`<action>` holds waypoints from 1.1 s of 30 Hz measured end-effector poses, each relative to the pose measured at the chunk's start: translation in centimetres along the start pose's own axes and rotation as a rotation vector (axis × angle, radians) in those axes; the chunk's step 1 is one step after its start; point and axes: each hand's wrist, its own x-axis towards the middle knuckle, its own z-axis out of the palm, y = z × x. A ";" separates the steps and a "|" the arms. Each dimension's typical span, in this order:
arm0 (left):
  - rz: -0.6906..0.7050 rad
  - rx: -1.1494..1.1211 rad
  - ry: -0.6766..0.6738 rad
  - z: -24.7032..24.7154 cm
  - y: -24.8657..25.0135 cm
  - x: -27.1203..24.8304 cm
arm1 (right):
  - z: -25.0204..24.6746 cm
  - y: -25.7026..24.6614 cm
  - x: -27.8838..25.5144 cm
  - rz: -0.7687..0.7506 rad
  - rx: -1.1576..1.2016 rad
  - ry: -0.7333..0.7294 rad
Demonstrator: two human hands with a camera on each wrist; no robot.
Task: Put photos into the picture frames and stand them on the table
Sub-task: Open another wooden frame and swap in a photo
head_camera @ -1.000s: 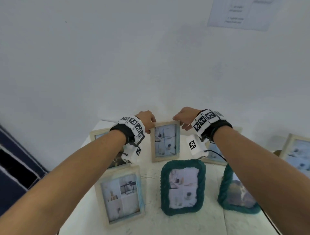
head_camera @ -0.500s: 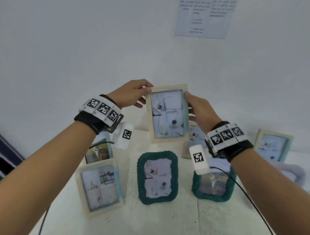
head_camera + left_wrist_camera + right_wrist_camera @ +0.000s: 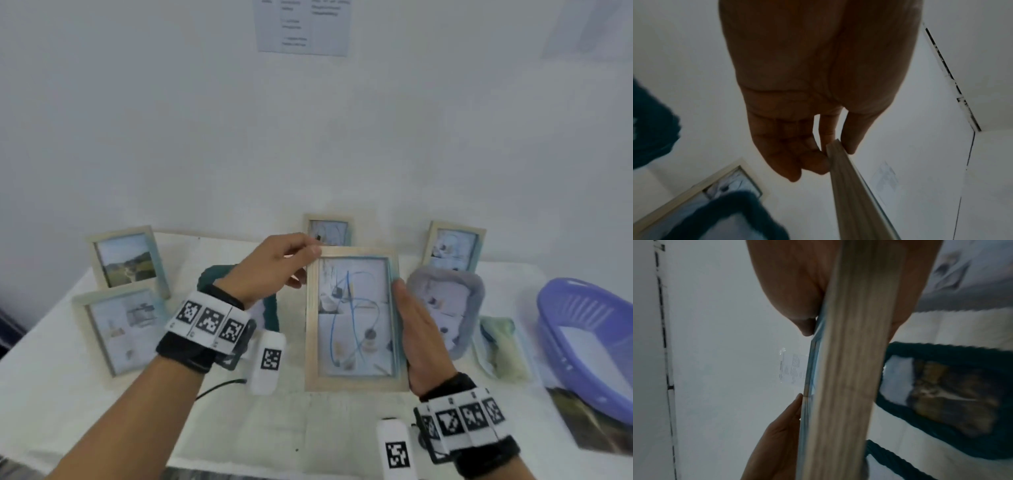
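I hold a light wooden picture frame (image 3: pixel 354 318) upright above the white table (image 3: pixel 308 428), its photo facing me. My left hand (image 3: pixel 305 263) pinches its top left corner. My right hand (image 3: pixel 407 308) grips its right edge, thumb on the front and fingers hidden behind. The left wrist view shows my left hand (image 3: pixel 830 146) pinching the frame's corner (image 3: pixel 855 194). In the right wrist view the frame's edge (image 3: pixel 846 369) runs between my right thumb (image 3: pixel 803 324) and the hidden fingers.
Wooden frames with photos stand at the left (image 3: pixel 126 260), (image 3: pixel 120 329) and along the wall (image 3: pixel 329 228), (image 3: pixel 454 245). A teal knitted frame (image 3: pixel 270 308) and a grey one (image 3: pixel 445 301) stand behind my hands. A purple basket (image 3: pixel 589 342) and a loose photo (image 3: pixel 589 425) lie at the right.
Both hands took the wooden frame from its place near the wall, lifted it, and brought it toward me. The right hand slid from the top edge to the right side.
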 end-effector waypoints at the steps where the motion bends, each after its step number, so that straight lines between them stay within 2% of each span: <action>1: -0.006 -0.012 0.025 1.6 -0.2 -0.6 | -0.9 0.4 -1.0 0.006 0.016 0.014; 5: -0.029 -0.097 0.133 8.2 -1.5 -4.1 | -4.6 2.1 -4.2 0.038 0.052 0.119; 10: -0.083 -0.120 -0.044 15.8 -3.5 -8.1 | -7.0 3.5 -7.4 0.050 -0.005 0.123; 13: -0.110 -0.166 -0.062 18.7 -4.0 -8.9 | -7.9 4.2 -8.8 0.049 -0.075 0.110; 20: -0.177 -0.237 -0.016 20.5 -3.0 -9.1 | -9.2 5.0 -10.2 0.161 -0.074 0.135; 24: -0.153 -0.353 -0.025 21.0 -3.1 -9.0 | -9.8 5.7 -10.1 0.185 -0.204 0.140; 29: -0.130 -0.437 -0.020 21.4 -3.8 -8.9 | -10.5 5.7 -10.1 0.141 -0.248 0.146; 33: -0.211 -0.585 -0.054 22.4 -5.5 -8.8 | -11.0 6.3 -9.6 0.106 -0.334 0.174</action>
